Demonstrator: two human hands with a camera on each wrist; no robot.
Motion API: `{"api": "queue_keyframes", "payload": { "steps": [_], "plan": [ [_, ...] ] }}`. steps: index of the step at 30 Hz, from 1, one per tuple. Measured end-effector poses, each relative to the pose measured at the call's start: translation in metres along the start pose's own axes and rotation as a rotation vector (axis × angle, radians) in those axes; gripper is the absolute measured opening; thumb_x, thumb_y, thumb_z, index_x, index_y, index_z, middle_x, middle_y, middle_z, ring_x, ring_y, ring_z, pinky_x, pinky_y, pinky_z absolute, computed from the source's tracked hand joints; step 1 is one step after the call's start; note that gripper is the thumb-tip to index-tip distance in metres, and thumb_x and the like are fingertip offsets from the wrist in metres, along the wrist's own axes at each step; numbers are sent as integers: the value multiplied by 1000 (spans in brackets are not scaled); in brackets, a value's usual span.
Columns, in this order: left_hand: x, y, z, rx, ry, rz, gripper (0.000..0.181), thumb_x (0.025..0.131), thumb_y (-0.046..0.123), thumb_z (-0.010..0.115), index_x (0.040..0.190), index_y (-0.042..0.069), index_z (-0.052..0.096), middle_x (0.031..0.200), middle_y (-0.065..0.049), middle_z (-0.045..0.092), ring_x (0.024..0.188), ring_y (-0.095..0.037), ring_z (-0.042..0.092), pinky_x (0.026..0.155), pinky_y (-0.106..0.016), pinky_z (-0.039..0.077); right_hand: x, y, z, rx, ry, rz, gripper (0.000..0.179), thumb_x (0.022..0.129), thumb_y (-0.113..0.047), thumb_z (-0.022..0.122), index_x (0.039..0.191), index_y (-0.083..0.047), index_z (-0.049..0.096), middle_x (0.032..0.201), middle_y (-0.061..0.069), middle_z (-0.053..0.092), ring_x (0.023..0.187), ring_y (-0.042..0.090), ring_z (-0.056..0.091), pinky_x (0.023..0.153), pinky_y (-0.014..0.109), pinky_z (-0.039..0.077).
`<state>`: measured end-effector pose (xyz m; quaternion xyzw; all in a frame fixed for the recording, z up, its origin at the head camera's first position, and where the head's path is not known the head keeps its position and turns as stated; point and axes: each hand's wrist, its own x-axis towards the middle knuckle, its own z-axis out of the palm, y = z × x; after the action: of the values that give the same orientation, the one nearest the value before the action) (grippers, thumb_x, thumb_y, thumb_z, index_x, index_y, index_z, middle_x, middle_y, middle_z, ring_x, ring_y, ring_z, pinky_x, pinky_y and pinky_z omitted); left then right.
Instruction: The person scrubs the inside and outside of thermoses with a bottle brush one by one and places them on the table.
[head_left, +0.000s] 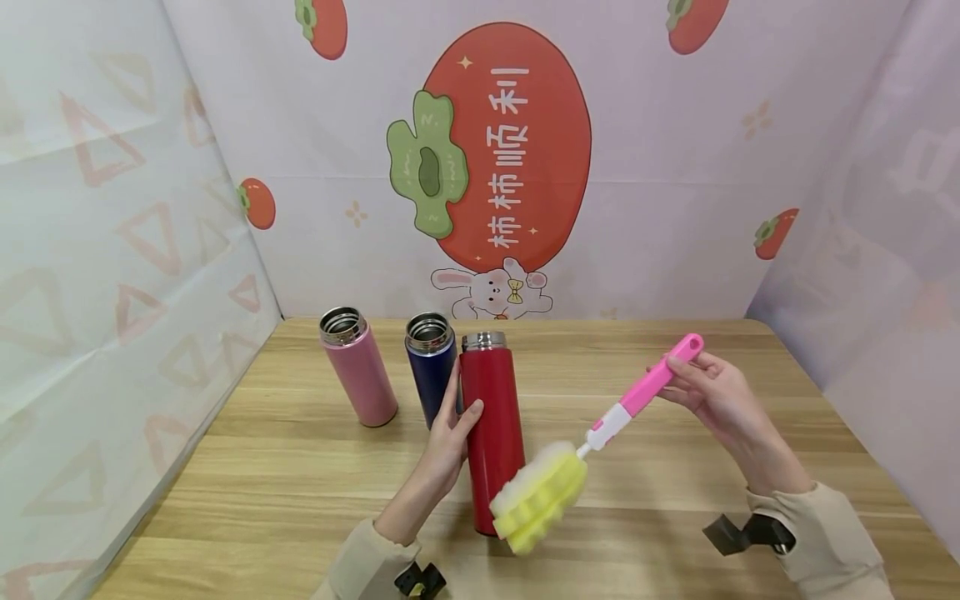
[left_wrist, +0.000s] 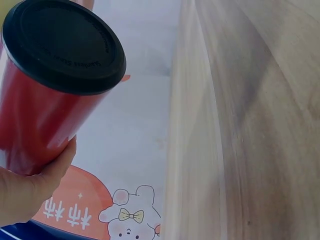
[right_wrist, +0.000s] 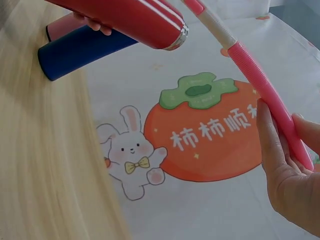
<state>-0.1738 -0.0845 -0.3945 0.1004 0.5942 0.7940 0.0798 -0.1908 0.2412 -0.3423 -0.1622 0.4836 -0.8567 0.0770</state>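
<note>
My left hand [head_left: 446,442] grips a red thermos flask [head_left: 491,417] around its side, thumb toward the front. The flask has no lid and shows a steel rim at its top. Its dark base [left_wrist: 65,47] is seen from below in the left wrist view, so it is lifted off the table. My right hand [head_left: 716,404] pinches the pink handle of a bottle brush [head_left: 648,387] near its end. The brush slants down to the left, its yellow and white sponge head [head_left: 540,500] overlapping the flask's lower part in the head view; whether they touch I cannot tell.
Behind the red flask a navy flask [head_left: 430,367] stands lidless on the wooden table [head_left: 300,483]. To its left is a lidless pink flask [head_left: 360,375]. A printed cloth backdrop [head_left: 645,208] hangs along the table's far edge, with more cloth at both sides.
</note>
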Motion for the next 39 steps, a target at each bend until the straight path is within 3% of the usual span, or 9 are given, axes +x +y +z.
{"api": "queue_keyframes", "payload": {
  "steps": [5,9,15,22,29,39],
  "plan": [
    [0,2,1,0,-9,-2,65,92,24,46,140,40,4,140,-13,24,115,-29,43,89,-43,40,-1,6,1,-74,-53,20,26,92,5,36,92,-2,61,85,9,67,83,19,64,73,32,50],
    [-1,2,2,14,-20,-5,67,92,23,46,141,38,3,142,-13,20,116,-30,42,90,-44,39,-1,8,4,-55,-43,0,24,91,6,37,91,-2,59,84,9,66,83,20,64,73,32,50],
    [-2,-1,2,35,-38,-5,69,92,23,47,141,34,1,147,-5,0,121,-32,35,92,-45,37,0,5,8,-14,57,-44,23,91,5,39,90,-1,62,84,11,67,81,20,65,71,31,50],
    [-6,-2,1,48,-50,-28,69,91,22,47,141,35,1,147,0,-8,128,-32,23,96,-48,31,5,-9,10,117,172,-86,17,89,3,45,88,2,62,83,15,66,79,22,65,71,31,49],
    [-10,-4,-2,71,-65,-62,69,91,24,48,141,35,1,147,-2,-4,127,-31,24,95,-48,32,10,-24,13,196,258,-162,9,86,3,51,89,5,59,82,17,65,82,25,64,73,32,48],
    [-15,-6,-5,63,-106,-97,68,92,25,47,141,37,1,146,-8,11,121,-29,35,93,-44,36,13,-36,17,164,373,-238,16,81,-1,60,95,5,56,85,16,65,82,23,64,74,31,49]
  ]
}}
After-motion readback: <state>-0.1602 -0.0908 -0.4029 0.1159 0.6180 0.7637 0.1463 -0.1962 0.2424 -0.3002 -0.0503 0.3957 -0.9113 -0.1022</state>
